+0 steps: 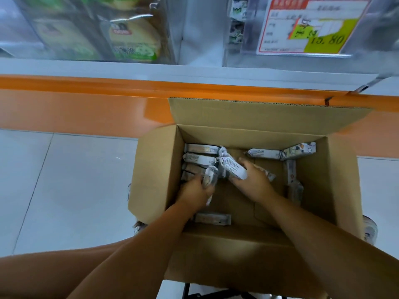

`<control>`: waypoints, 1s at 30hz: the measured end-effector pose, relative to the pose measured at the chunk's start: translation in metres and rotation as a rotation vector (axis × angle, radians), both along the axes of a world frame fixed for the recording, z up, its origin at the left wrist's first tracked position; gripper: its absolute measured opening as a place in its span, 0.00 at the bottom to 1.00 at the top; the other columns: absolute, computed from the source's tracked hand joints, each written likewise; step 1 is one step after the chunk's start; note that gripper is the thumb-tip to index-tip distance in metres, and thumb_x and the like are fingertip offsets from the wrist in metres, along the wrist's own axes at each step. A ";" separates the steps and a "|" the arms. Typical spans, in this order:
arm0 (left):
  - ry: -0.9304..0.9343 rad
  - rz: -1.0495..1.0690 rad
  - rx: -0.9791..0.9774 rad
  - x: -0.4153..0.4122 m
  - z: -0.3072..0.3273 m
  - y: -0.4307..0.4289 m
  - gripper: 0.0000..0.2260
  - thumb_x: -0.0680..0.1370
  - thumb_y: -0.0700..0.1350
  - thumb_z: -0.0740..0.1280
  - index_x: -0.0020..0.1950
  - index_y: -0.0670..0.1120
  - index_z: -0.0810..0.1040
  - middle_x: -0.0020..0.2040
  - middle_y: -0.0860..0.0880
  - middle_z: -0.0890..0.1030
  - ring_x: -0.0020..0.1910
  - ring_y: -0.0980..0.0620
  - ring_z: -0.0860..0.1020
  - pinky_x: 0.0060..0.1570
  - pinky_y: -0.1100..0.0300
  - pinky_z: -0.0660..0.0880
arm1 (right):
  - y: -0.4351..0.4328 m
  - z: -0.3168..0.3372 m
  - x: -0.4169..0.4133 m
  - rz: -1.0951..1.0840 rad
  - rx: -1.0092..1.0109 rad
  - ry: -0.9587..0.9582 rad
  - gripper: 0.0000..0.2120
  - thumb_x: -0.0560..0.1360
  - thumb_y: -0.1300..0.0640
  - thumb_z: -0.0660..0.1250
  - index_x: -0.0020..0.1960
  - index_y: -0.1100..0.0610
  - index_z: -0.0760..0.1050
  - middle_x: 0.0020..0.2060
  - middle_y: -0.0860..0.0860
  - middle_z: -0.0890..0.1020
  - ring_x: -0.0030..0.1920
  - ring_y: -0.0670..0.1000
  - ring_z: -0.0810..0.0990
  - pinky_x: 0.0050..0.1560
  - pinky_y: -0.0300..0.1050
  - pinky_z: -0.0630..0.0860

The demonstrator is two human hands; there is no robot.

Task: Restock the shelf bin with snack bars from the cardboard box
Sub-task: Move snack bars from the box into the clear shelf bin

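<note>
- Inside the box (pixel 248 134), both hands are reaching down among the snack bars.
- The left hand (pixel 194 190) is curling its fingers round one bar (pixel 209 176). The bar is standing up past the knuckles, and a wrapper end is poking out below the palm.
- The right hand (pixel 253 181) is gripping a second bar (pixel 233 167) by its near end. The bar is lying printed side up and slanting away towards the left hand.
- Another wrapper (pixel 268 174) is showing just past the right fingers; I cannot tell whether the hand is holding it too.
- Just beyond the left fingers, a stack (pixel 198 156) of bars is lying against the box's left wall.
- Beyond the right hand and to its right, the far bars (pixel 280 153) are lying along the far wall, with more running down the right wall.
- Just behind the left wrist, a loose bar (pixel 212 219) is lying flat on the box floor.
- Well above both hands, the clear bin (pixel 233 55) is sitting on the shelf. It is carrying a red-edged tag (pixel 313 24) on its front and showing similar packets (pixel 237 9) inside.
</note>
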State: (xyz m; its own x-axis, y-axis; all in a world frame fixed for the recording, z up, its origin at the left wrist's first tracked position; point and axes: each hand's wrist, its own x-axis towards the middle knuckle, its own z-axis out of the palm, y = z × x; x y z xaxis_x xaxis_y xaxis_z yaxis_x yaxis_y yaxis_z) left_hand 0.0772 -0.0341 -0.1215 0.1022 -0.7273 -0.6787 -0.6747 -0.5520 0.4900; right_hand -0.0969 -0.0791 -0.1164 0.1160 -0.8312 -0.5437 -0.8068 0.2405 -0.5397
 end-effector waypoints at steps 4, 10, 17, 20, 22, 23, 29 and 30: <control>0.383 0.318 0.078 -0.010 0.026 -0.011 0.13 0.77 0.50 0.69 0.60 0.48 0.75 0.52 0.49 0.81 0.48 0.54 0.79 0.46 0.60 0.76 | 0.018 0.016 -0.012 -0.032 -0.047 0.010 0.27 0.73 0.49 0.70 0.69 0.52 0.69 0.60 0.52 0.79 0.57 0.53 0.78 0.51 0.41 0.72; 0.857 0.423 0.149 -0.032 0.061 -0.011 0.11 0.78 0.45 0.69 0.60 0.48 0.80 0.56 0.47 0.84 0.56 0.49 0.81 0.59 0.53 0.75 | 0.046 0.054 -0.016 -0.173 -0.067 -0.224 0.17 0.71 0.52 0.70 0.59 0.48 0.75 0.46 0.44 0.83 0.47 0.45 0.81 0.46 0.42 0.78; 0.939 0.453 0.071 -0.045 0.097 -0.010 0.12 0.77 0.41 0.70 0.60 0.45 0.78 0.50 0.45 0.86 0.46 0.49 0.84 0.47 0.52 0.80 | 0.060 0.122 -0.020 -0.178 -0.109 -0.471 0.07 0.76 0.56 0.61 0.48 0.46 0.74 0.41 0.46 0.80 0.41 0.39 0.79 0.45 0.38 0.76; 0.862 0.408 -0.004 -0.048 0.125 -0.011 0.13 0.77 0.40 0.69 0.61 0.43 0.78 0.47 0.44 0.86 0.40 0.50 0.85 0.36 0.57 0.80 | 0.061 0.143 -0.024 -0.178 -0.088 -0.492 0.10 0.77 0.51 0.57 0.53 0.48 0.74 0.51 0.57 0.80 0.53 0.55 0.79 0.57 0.55 0.76; 0.784 0.341 -0.056 -0.048 0.143 -0.015 0.12 0.78 0.41 0.69 0.61 0.44 0.79 0.47 0.45 0.86 0.41 0.50 0.85 0.37 0.57 0.80 | 0.060 0.157 -0.030 -0.145 -0.122 -0.446 0.09 0.78 0.51 0.59 0.56 0.49 0.74 0.51 0.55 0.81 0.50 0.52 0.79 0.53 0.50 0.74; 0.751 0.310 -0.084 -0.047 0.153 -0.017 0.11 0.78 0.42 0.69 0.61 0.44 0.80 0.48 0.45 0.86 0.42 0.50 0.85 0.39 0.57 0.80 | 0.060 0.166 -0.032 -0.132 -0.150 -0.429 0.09 0.79 0.50 0.61 0.58 0.47 0.73 0.52 0.52 0.81 0.50 0.49 0.79 0.54 0.48 0.75; 0.716 0.135 -0.187 -0.038 0.230 -0.037 0.09 0.80 0.40 0.65 0.59 0.47 0.80 0.52 0.45 0.86 0.53 0.46 0.84 0.56 0.44 0.79 | 0.049 0.224 -0.051 -0.127 -0.377 -0.459 0.10 0.74 0.49 0.69 0.53 0.40 0.73 0.46 0.45 0.82 0.45 0.48 0.82 0.49 0.56 0.80; 0.726 0.116 -0.197 -0.036 0.246 -0.041 0.09 0.80 0.39 0.64 0.59 0.47 0.79 0.53 0.45 0.85 0.54 0.46 0.83 0.57 0.43 0.78 | 0.046 0.235 -0.055 -0.123 -0.412 -0.453 0.09 0.73 0.49 0.70 0.51 0.39 0.73 0.44 0.46 0.82 0.43 0.48 0.82 0.46 0.58 0.81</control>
